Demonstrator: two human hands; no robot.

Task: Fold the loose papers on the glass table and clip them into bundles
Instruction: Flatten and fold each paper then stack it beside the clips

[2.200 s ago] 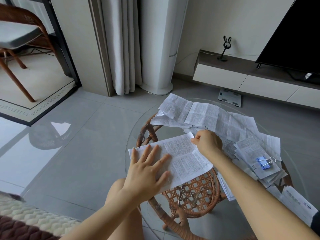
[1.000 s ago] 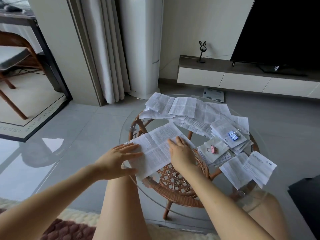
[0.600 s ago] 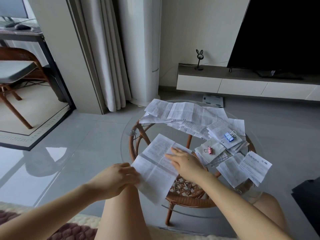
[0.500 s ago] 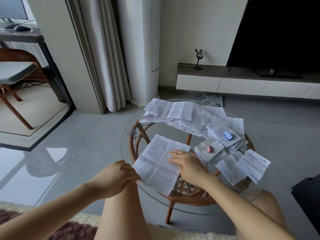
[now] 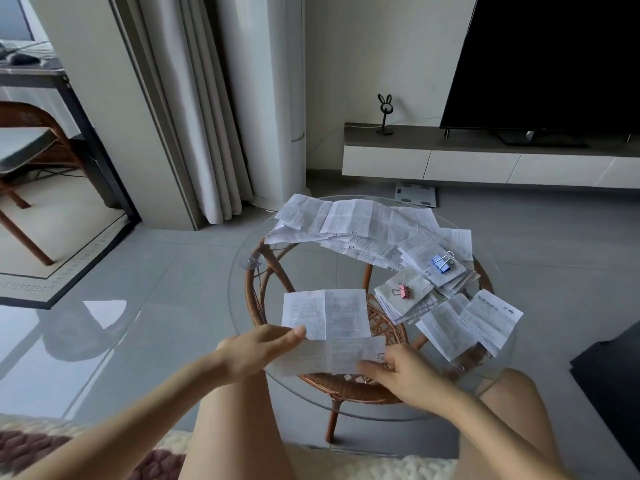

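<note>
Paper (image 5: 325, 313) is being folded now: the left hand (image 5: 252, 351) and right hand (image 5: 405, 375) are each pinching its near edge and lifting it over, where a moment ago the sheet was lying flat and askew. It is sitting on the table (image 5: 239, 271) just left of the pink clip (image 5: 401, 291); beyond that clip, loose sheets (image 5: 346, 223) are waiting.

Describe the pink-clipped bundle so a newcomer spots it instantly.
Start at the round glass table, on its right half, where two clipped bundles lie. It is the nearer bundle. It carries a pink clip; the farther bundle has a blue clip.
</note>
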